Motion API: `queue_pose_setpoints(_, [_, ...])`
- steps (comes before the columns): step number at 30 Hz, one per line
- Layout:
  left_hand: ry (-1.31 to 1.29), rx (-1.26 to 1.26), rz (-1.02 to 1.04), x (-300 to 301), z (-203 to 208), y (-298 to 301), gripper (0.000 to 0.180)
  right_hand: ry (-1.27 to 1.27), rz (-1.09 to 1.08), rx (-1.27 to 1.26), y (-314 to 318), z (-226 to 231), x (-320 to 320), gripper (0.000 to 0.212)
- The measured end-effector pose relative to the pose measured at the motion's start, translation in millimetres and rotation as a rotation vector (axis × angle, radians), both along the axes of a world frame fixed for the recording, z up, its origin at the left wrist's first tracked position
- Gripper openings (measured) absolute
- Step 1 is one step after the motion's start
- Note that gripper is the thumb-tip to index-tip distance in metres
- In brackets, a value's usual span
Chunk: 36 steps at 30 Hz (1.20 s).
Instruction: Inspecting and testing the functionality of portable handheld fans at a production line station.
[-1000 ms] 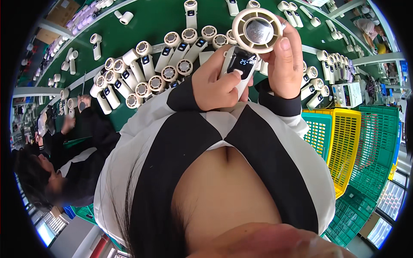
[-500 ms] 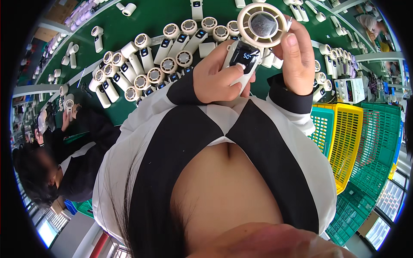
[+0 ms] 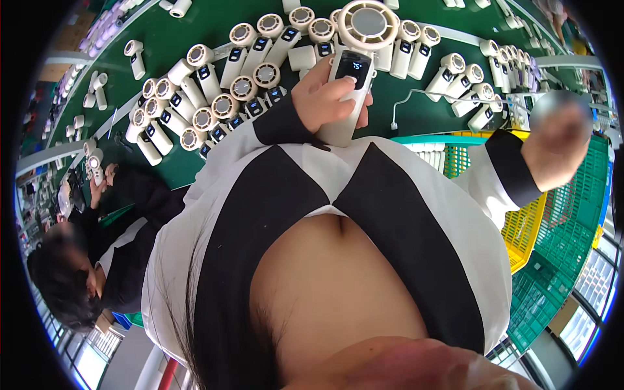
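My left hand (image 3: pixel 331 97) is wrapped round the handle of a white handheld fan (image 3: pixel 369 26), its thumb on the button below the lit black display. The fan stands upright with its round ringed head at the top. Far to the right, above the crates, is my right hand (image 3: pixel 559 146); its fingers are blurred and I cannot make out whether they hold anything. A white cable (image 3: pixel 416 93) lies on the green table (image 3: pixel 406 62) with its plug end between my hands, apart from the fan.
Many similar fans (image 3: pixel 224 105) lie in rows on the left, some with lit displays. More fans (image 3: pixel 455 63) lie on the right. A yellow crate (image 3: pixel 525 237) and green crates (image 3: pixel 552 286) stand at my right. On the left, a co-worker (image 3: pixel 130 260) holds another fan.
My right hand has left the held fan's head and swung far right. The white cable now lies on the table. The left hand has moved slightly left with the fan, whose display has changed.
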<state>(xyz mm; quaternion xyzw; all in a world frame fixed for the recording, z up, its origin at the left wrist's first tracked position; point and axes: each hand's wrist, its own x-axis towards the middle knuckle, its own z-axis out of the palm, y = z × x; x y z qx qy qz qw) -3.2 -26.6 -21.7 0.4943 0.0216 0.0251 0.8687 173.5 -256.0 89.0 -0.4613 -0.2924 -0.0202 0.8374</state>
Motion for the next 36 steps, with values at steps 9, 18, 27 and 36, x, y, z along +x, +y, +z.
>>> queue_pose_setpoints(9, [0.302,-0.081,-0.109,27,-44,-25,0.034,-0.266,-0.008,0.077,-89,13,-21,0.025])
queue_pose_setpoints(18, [0.445,-0.141,-0.365,71,-125,-44,0.036,-0.304,0.089,0.246,-145,22,-47,0.017])
queue_pose_setpoints(27, [0.232,0.849,-0.082,96,-183,-61,0.025,-0.198,0.017,0.237,-147,-6,-29,0.019])
queue_pose_setpoints(36, [-0.297,1.182,0.070,130,-128,-30,0.015,0.276,-0.982,-0.598,-98,-84,26,0.027])
